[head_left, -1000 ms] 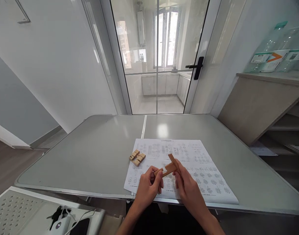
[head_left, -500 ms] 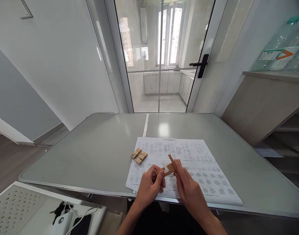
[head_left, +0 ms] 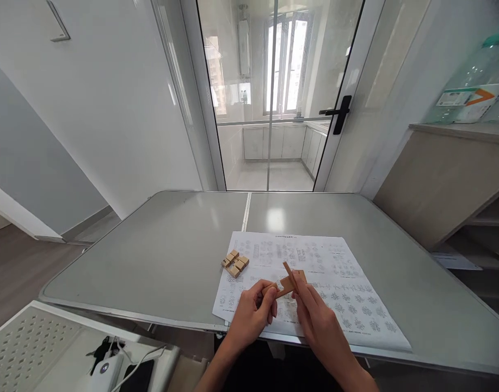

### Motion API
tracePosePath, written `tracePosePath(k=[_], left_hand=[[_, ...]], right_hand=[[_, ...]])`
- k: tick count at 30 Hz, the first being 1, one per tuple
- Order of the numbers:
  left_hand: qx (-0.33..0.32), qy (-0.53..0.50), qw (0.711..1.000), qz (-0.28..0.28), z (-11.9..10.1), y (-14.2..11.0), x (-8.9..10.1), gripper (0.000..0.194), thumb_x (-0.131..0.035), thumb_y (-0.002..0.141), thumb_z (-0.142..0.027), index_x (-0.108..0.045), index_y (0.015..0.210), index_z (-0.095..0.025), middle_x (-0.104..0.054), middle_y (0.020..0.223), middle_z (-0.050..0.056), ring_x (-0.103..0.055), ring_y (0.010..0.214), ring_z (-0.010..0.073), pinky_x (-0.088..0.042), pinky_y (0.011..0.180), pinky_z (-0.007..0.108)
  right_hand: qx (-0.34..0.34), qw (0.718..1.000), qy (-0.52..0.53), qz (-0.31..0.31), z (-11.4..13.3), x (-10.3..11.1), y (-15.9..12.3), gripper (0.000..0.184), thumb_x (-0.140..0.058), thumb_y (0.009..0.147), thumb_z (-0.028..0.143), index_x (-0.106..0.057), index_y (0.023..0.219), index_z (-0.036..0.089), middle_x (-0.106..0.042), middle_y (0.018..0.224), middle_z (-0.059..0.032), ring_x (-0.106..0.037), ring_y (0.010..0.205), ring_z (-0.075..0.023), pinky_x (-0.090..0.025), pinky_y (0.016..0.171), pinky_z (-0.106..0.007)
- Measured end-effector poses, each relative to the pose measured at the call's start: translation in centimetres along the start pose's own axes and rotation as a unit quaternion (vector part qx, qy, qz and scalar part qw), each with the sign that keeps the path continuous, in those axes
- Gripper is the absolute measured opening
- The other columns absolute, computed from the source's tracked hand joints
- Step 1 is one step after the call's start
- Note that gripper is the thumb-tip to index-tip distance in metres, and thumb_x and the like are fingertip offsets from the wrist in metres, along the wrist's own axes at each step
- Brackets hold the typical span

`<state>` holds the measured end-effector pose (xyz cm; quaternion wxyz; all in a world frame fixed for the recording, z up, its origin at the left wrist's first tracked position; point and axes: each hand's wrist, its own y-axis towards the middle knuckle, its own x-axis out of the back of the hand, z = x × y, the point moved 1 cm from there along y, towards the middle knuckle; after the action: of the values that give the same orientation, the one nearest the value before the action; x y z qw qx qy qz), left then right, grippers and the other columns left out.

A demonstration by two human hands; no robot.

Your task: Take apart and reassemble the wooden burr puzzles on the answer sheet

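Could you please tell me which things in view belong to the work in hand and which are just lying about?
In use, it seems: held notched wooden pieces, grouped wooden blocks, printed diagram paper.

Lying about: keys, white cable, plastic bottles.

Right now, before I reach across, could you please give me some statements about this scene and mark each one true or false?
1. The left hand's grip and the right hand's grip both hold wooden pieces. True.
2. The block cluster lies at the left edge of the printed sheet. True.
3. The right hand's grip is touching the block cluster. False: the block cluster lies apart from both hands, to their left.
4. The door handle is black. True.
5. The printed sheet is blank on its upper side. False: it bears rows of small printed figures.
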<state>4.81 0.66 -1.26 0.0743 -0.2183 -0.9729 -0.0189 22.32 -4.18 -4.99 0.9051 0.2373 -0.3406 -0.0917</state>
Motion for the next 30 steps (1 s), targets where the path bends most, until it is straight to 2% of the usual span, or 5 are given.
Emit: tracePosePath(k=[9,16,25,30], left_hand=[[0.006,0.002,1.000,0.005,0.33,0.03,0.09,0.041,-0.049,0.102,-0.057,-0.061,0.097,-0.018,-0.054,0.062,-0.003,-0.046,0.051,0.0118,-0.039,0.053,0.024],[0.013,0.006,1.000,-0.002,0.53,0.15,0.01,0.042,-0.048,0.102,-0.058,-0.060,0.094,-0.019,-0.053,0.061,-0.004,-0.044,0.050,0.0113,-0.038,0.051,0.023],[0.012,0.008,1.000,0.016,-0.04,-0.03,0.17,0.041,-0.049,0.102,-0.056,-0.063,0.098,-0.018,-0.051,0.062,-0.004,-0.041,0.054,0.0116,-0.036,0.051,0.023],[0.016,0.011,1.000,0.012,-0.19,-0.02,0.13,0.041,-0.050,0.101,-0.057,-0.065,0.100,-0.019,-0.051,0.060,-0.004,-0.042,0.053,0.0126,-0.036,0.052,0.023]], right_hand=[[-0.004,1.000,-0.005,0.007,0.09,-0.21,0.01,0.053,-0.034,0.109,0.029,-0.035,0.162,0.032,-0.070,0.127,-0.0120,-0.077,0.092,-0.0212,-0.064,0.064,-0.026],[-0.019,1.000,-0.002,-0.011,0.70,-0.51,0.03,0.053,-0.035,0.108,0.027,-0.036,0.161,0.034,-0.071,0.126,-0.0100,-0.076,0.094,-0.0210,-0.065,0.068,-0.028],[-0.017,0.999,0.031,0.026,0.43,-0.16,-0.12,0.058,-0.033,0.108,0.022,-0.026,0.164,0.038,-0.067,0.130,-0.0076,-0.075,0.094,-0.0168,-0.065,0.076,-0.027],[-0.022,0.999,0.028,0.017,0.40,-0.35,-0.23,0.058,-0.033,0.109,0.023,-0.026,0.164,0.038,-0.069,0.125,-0.0075,-0.076,0.093,-0.0181,-0.065,0.072,-0.027]])
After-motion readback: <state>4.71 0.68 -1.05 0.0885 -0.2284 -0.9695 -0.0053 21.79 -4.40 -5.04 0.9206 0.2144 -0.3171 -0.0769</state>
